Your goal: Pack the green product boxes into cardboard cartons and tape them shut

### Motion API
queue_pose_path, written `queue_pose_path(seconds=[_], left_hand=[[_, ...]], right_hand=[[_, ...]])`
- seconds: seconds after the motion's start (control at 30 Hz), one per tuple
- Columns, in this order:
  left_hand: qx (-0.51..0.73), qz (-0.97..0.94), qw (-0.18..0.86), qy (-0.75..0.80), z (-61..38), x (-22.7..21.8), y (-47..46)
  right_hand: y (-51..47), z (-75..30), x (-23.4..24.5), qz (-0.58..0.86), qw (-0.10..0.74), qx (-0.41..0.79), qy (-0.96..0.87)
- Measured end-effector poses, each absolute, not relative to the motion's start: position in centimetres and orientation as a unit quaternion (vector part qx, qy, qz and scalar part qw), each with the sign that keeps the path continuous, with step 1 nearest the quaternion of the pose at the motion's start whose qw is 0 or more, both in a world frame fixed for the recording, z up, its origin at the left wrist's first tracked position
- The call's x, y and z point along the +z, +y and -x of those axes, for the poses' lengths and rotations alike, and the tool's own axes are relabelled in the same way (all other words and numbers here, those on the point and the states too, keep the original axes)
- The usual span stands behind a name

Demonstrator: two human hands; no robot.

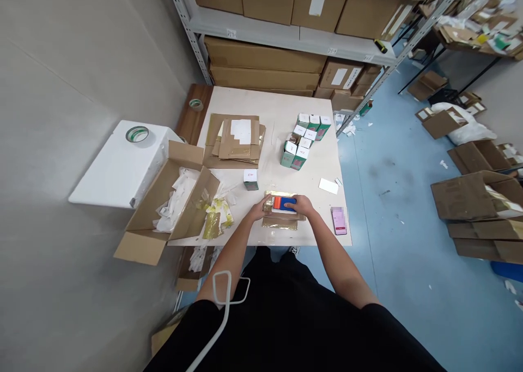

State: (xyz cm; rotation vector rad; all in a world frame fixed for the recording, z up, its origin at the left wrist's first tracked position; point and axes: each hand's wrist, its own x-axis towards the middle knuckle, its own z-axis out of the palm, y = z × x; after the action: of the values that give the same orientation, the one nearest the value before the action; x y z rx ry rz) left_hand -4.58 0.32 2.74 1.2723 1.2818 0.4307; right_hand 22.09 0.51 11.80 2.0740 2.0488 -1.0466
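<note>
My right hand (302, 204) is closed on a small blue and orange hand tool (281, 202), whose exact kind I cannot make out. The tool rests over a white label on a flat cardboard package (280, 223) with shiny clear-brown tape round it. My left hand (257, 209) grips the package's left edge, thumb on top; its other fingers are partly hidden. Beyond it stands a small white-topped green box (250, 179). Flattened cardboard pieces (241, 143) are stacked at the table's back left.
Several green-and-white boxes (300, 154) stand at the back right. A phone (339, 220) and a white card (328, 186) lie on the right. Crumpled tape scraps (212, 225) and an open carton (163, 219) are at the left. A shelf (278, 31) with cartons rises behind the table.
</note>
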Motion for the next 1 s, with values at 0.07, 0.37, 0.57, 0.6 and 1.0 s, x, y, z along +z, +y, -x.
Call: queue_pose_path(seconds=[0.07, 0.37, 0.57, 0.6, 1.0], left_hand=[[0.178, -0.542, 0.593, 0.569, 4.2, 3.0, 0.3], [0.163, -0.543, 0.548, 0.615, 3.2, 2.8, -0.5], [0.178, -0.538, 0.551, 0.612, 3.0, 3.1, -0.5], [0.176, -0.537, 0.552, 0.613, 3.0, 3.2, -0.5], [0.178, -0.536, 0.556, 0.610, 2.9, 3.7, -0.2]], right_hand=[[0.6, -21.9, 11.7, -0.669, 0.028, -0.329, 0.666], [1.3, -22.0, 12.5, -0.654, 0.058, -0.354, 0.666], [0.8, -24.5, 13.2, -0.662, 0.059, -0.351, 0.659], [0.7, -25.0, 13.2, -0.665, 0.059, -0.350, 0.657], [-1.0, -34.0, 14.0, -0.695, 0.064, -0.311, 0.645]])
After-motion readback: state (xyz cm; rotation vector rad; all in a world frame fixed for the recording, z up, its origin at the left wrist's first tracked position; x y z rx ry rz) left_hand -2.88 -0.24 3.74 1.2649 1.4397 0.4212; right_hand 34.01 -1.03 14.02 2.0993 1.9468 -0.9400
